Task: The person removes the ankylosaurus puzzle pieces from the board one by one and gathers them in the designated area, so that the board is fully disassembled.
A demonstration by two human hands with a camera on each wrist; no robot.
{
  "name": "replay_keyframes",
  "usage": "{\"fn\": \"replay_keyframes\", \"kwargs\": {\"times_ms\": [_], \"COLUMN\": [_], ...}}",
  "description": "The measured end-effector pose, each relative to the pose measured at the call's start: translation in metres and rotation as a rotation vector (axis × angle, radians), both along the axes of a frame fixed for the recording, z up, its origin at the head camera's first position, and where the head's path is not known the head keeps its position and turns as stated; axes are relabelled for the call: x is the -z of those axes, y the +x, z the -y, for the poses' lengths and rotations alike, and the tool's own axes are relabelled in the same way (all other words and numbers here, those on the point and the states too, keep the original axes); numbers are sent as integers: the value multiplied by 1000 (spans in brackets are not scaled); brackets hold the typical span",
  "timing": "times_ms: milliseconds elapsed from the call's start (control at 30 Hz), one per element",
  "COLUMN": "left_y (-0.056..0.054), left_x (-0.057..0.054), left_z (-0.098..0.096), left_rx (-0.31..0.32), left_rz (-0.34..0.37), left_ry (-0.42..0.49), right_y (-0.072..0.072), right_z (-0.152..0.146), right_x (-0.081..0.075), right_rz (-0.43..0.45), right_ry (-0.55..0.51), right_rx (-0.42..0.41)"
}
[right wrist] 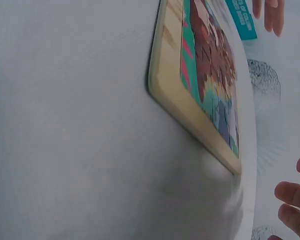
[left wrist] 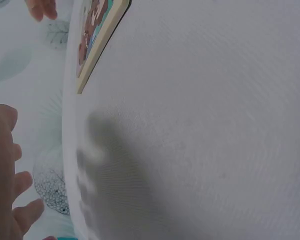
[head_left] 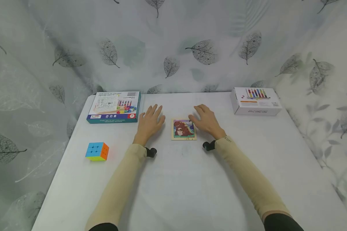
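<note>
One puzzle (head_left: 183,129) lies flat on the table (head_left: 179,183) between a spread left hand (head_left: 149,123) and loosely extended right hand (head_left: 207,122), both empty.

Table (head_left: 185,186) being viewed forward from above; board (head_left: 183,130) being shared, low, close, sideways, by both wrist views.
</note>
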State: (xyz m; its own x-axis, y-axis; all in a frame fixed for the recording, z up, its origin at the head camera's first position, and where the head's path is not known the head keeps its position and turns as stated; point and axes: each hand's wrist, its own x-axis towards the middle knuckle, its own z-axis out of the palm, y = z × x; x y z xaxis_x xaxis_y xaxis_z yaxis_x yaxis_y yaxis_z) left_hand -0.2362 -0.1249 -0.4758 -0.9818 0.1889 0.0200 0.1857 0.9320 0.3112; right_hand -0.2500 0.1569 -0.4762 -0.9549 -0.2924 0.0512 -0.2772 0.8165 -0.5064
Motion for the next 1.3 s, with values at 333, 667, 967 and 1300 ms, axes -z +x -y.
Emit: {"fn": "replay_keyframes", "kwargs": {"times_ms": [333, 667, 967, 1300], "left_y": [5, 10, 12, 10], "left_x": [1, 8, 21, 22], "left_z": [2, -11, -16, -11], "left_rx": [101, 244, 251, 265], "left_rz": [108, 152, 225, 215], "left_ry": [6, -7, -58, -40], "right_y": [-8, -9, -9, -15], "right_z": [38, 55, 57, 59], "right_x": [0, 1, 7, 8], "right_rz": [-21, -8, 49, 149], "right_ry": [136, 238, 149, -51], "right_rx": [-207, -322, -321, -306]}}
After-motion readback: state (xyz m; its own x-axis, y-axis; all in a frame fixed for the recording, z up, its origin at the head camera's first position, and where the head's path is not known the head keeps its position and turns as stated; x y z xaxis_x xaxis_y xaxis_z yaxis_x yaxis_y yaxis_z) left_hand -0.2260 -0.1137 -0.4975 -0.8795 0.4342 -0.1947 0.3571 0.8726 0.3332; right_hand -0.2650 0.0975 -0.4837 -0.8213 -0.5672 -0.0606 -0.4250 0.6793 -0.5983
